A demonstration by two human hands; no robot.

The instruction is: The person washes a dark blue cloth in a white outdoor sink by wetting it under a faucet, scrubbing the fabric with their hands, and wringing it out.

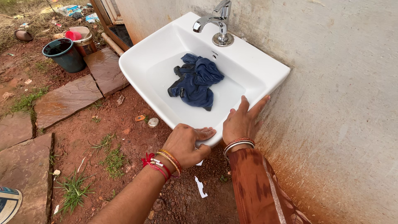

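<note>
Against a rough grey concrete wall (pixel 331 103), a white ceramic washbasin (pixel 265 68) holds a crumpled dark blue cloth (pixel 197 81), lying wet in the bowl below a chrome tap (pixel 217 23). Both hands rest on the basin's near rim, holding nothing: the left hand (pixel 186 143) lies flat over the front edge with fingers together, and the right hand (pixel 240 122) is spread, fingers pointing toward the wall. Off to the left, on red earth beside flat stone slabs (pixel 66 99), stands a dark green plastic bucket (pixel 64 54).
</note>
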